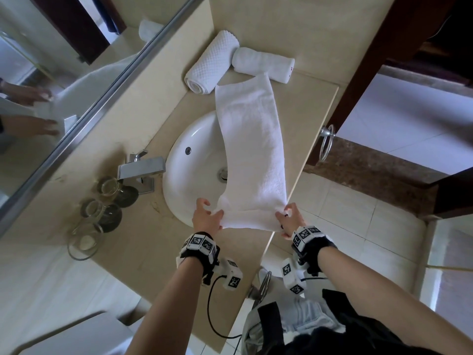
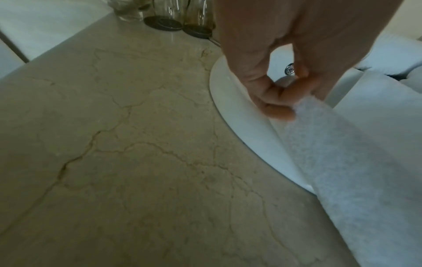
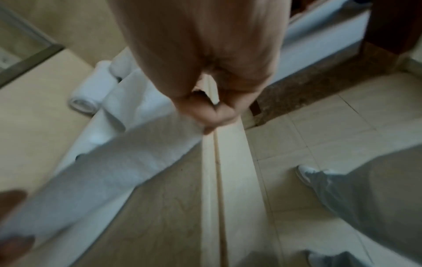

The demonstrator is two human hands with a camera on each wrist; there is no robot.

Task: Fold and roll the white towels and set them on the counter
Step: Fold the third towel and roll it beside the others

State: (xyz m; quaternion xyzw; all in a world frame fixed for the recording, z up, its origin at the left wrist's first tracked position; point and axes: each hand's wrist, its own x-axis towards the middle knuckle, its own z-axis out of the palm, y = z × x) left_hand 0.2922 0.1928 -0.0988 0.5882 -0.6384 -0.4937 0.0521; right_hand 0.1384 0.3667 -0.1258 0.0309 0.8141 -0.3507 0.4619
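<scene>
Desk: a beige stone desk with thin dark veins, running from near to far, a white oval sink set into it.
Towel: a long white towel, folded to a narrow strip, lies over the right part of the sink, its far end on the desk near the rolls.
Left hand: the left hand pinches the near left corner of the towel between thumb and fingers, over the sink rim.
Right hand: the right hand pinches the near right corner, at the desk's right edge.
Rolled towels: a waffle-textured roll and a smooth roll lie touching at the far end of the desk.
Left side: a chrome faucet and some clear glasses on dark coasters stand beside the sink; a mirror runs along the wall.
Room: pale floor tiles to the right, a metal towel ring on the desk's front, dark wood door frame far right.
</scene>
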